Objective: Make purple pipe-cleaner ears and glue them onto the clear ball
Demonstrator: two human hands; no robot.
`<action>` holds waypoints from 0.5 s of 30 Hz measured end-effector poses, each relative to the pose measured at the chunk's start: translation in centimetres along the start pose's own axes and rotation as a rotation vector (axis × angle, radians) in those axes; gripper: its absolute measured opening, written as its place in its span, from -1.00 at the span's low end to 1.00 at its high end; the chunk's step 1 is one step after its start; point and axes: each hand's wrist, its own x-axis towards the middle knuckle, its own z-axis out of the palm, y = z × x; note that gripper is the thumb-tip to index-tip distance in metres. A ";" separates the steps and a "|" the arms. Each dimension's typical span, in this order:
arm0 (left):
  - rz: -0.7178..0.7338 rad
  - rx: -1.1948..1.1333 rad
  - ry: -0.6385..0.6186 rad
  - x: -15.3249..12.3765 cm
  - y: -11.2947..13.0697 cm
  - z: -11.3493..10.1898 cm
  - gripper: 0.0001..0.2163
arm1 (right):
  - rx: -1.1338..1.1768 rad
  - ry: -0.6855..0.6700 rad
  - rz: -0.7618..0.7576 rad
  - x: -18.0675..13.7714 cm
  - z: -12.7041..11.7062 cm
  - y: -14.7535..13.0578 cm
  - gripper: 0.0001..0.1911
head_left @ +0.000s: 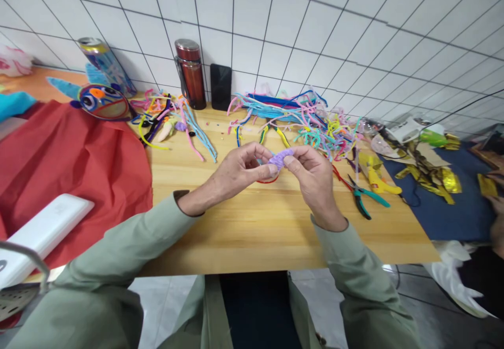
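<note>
A small purple fuzzy piece (282,158), made of pipe cleaner, is held above the wooden table (252,228). My left hand (240,173) pinches its left end with thumb and fingers closed. My right hand (313,176) grips its right side, fingers curled round it. Under the hands a red loop (268,181) lies on the table. Behind them spreads a heap of coloured pipe cleaners (299,118).
A second pile of pipe cleaners (173,120) lies at back left, beside a red flask (191,73), a black phone (220,86) and a can (106,63). Pliers (360,194) lie to the right. Red cloth (66,160) covers the left. Another person's hand (496,202) is at far right.
</note>
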 end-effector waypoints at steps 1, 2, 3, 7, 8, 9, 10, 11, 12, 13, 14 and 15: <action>0.011 0.022 0.000 0.0 -0.1 -0.1 -0.67 | -0.022 -0.007 -0.007 0.0 0.0 0.0 -0.77; 0.019 0.041 -0.004 0.1 -0.2 -0.2 -0.69 | -0.041 -0.015 -0.016 0.1 -0.1 0.1 -0.79; 0.025 0.057 -0.010 0.1 -0.2 -0.4 -0.69 | -0.056 -0.026 -0.023 0.1 -0.1 0.1 -0.80; 0.022 0.116 -0.020 0.4 -0.4 -0.8 -0.70 | -0.062 -0.082 -0.032 0.4 -0.2 0.0 -0.78; 0.018 0.133 -0.018 0.5 -0.4 -0.8 -0.71 | -0.059 -0.098 -0.028 0.5 -0.2 0.0 -0.76; 0.014 0.144 -0.020 0.5 -0.5 -0.9 -0.71 | -0.059 -0.112 -0.024 0.5 -0.2 0.0 -0.74; 0.012 0.148 -0.025 0.6 -0.6 -0.9 -0.71 | -0.062 -0.123 -0.022 0.6 -0.3 0.0 -0.73; 0.012 0.143 -0.032 0.6 -0.6 -0.9 -0.71 | -0.065 -0.130 -0.021 0.7 -0.3 0.0 -0.72; 0.014 0.135 -0.038 0.6 -0.7 -0.9 -0.71 | -0.069 -0.134 -0.022 0.7 -0.4 0.1 -0.71; 0.014 0.132 -0.042 0.6 -0.7 -1.0 -0.71 | -0.075 -0.137 -0.026 0.7 -0.4 0.1 -0.71; 0.013 0.140 -0.044 0.6 -0.6 -1.0 -0.72 | -0.083 -0.138 -0.030 0.8 -0.4 0.2 -0.71; 0.009 0.163 -0.045 0.5 -0.6 -1.1 -0.72 | -0.095 -0.140 -0.036 0.8 -0.3 0.2 -0.71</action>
